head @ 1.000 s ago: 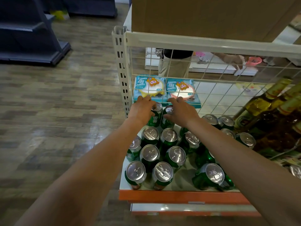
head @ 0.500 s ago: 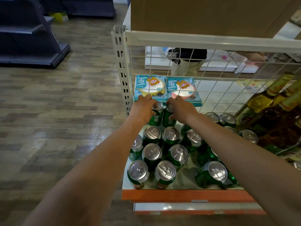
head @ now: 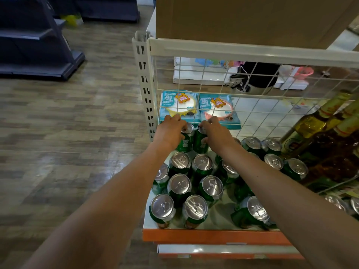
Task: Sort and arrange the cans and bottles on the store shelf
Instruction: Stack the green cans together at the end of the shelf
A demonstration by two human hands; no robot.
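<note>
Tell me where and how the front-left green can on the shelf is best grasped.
I'd grip the front-left can round its upper wall just below the rim, coming from above on its left: it stands upright, a neighbouring can crowds its right, and the shelf ends there, leaving that side open.

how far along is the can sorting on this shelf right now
Done: the left-side cans stand upright in tidy rows. In hand: the left hand grips a green can and the right hand grips a second can beside it, at the back near the wire grid. Left: the right-side cans stand scattered with gaps, and the bottles lean at the far right.
</note>
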